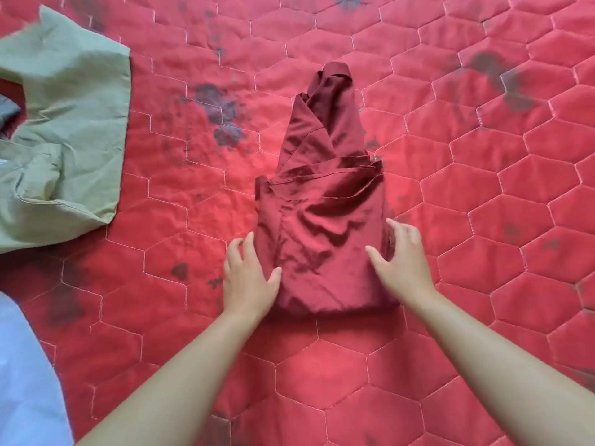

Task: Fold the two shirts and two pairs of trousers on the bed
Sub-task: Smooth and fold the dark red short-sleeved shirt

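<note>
Touching the dark red cloth (322,204) (middle of the frame) on both sides, the left hand (249,280) and right hand (402,262) lie spread flat, holding nothing.

The single wide-angle camera, worn on the person's head, looks forward and steeply down onto the red quilted bed (483,204) from close above its surface.

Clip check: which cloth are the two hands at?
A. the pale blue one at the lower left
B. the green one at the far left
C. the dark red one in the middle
C: the left hand and right hand lie with relaxed fingers at either side of the dark red garment's near end, far from the green garment.
</note>
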Tool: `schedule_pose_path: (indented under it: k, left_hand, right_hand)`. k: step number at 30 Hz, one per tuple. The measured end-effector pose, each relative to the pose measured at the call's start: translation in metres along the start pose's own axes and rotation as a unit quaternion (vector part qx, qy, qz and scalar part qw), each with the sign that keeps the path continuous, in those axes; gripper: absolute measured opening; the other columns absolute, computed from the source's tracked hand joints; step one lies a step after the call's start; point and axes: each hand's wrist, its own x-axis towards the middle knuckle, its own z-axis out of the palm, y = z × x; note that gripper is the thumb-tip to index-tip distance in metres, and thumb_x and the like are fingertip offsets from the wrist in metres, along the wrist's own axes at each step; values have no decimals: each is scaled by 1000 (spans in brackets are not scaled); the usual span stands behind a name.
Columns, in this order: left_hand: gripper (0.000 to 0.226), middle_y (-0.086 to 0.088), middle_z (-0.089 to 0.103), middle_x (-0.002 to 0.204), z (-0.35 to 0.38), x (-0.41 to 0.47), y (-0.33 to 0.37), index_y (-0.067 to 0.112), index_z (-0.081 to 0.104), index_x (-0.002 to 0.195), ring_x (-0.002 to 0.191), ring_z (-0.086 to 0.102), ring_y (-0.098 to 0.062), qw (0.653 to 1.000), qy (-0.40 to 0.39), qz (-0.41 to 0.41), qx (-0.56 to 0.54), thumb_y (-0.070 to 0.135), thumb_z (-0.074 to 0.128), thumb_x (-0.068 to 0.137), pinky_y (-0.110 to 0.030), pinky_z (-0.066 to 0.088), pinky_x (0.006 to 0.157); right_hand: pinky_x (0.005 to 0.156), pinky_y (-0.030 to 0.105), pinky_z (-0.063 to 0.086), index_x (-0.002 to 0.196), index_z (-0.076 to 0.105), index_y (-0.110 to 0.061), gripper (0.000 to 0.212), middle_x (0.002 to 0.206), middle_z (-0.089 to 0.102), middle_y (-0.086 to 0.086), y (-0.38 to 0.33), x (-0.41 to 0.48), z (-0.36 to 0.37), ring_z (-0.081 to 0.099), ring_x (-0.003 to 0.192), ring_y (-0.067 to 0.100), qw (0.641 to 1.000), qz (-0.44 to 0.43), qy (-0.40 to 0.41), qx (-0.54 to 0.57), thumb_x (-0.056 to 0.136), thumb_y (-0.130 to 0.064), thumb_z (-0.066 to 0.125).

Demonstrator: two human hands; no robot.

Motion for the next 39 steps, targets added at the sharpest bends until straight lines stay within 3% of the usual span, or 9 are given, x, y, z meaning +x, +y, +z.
schedule_pose_path:
  k: [3,8,19,23,26,28,31,35,39]
  left_hand:
    - [81,-16,34,143,10,-9,-13,11,16,147,131,34,-31,999,-11,-19,-39,32,64,85,-36,26,106]
    - [73,-16,51,134,25,-13,-10,17,14,148,119,50,-35,992,-45,-36,-116,21,58,89,-34,38,92]
    - [76,-12,45,141,46,-167,-57,12,19,146,127,45,-29,979,-147,-101,-98,27,63,86,-33,37,100]
    - [84,-16,36,138,43,-160,-50,1,28,140,131,34,-31,994,-30,-88,-61,38,70,78,-34,26,108]
    - [84,-17,36,136,32,-118,-36,0,32,136,131,33,-30,995,63,-44,-67,38,74,74,-34,25,109]
    - [87,-15,35,140,25,-88,-28,2,28,139,133,31,-29,995,69,-9,-68,38,74,74,-35,24,111]
    - [97,-11,39,141,19,-53,-24,14,17,146,130,36,-29,999,-4,34,-38,39,76,72,-42,31,108]
    - [67,-3,58,116,15,-40,-27,21,41,131,112,52,-25,992,-62,104,39,39,73,75,-41,44,91]
    - [51,2,53,107,11,-51,-36,22,52,116,104,53,-20,982,-88,159,45,44,72,74,-37,46,83]
  right_hand:
    - [107,37,27,143,32,-14,65,127,41,17,7,-19,21,39,122,31,999,43,9,-8,87,-25,62]
    - [105,28,26,143,28,-10,59,144,41,11,2,-26,36,39,132,25,997,51,6,61,90,-9,54]
    - [101,32,35,141,32,-17,66,139,46,6,69,-161,12,45,126,25,992,59,-105,-24,84,-20,65]
    - [105,33,30,137,38,-7,73,129,42,14,66,-144,2,41,122,29,997,-21,-43,-55,76,-21,74]
    - [108,40,30,140,34,-9,81,139,35,12,44,-100,1,36,127,31,987,-107,-49,-106,74,-27,76]
    - [110,44,28,145,27,-14,91,147,28,7,29,-72,4,26,136,27,970,-164,-73,-161,72,-34,77]
    - [111,48,19,148,16,-24,99,152,22,0,15,-41,8,15,141,22,935,-213,-119,-257,71,-42,75]
    - [103,45,24,128,45,-25,59,119,53,-1,16,-32,8,43,117,22,917,-231,-101,-309,77,-44,68]
    - [93,41,27,97,65,-20,24,96,60,-1,26,-41,-3,52,99,24,932,-230,-68,-272,80,-37,68]
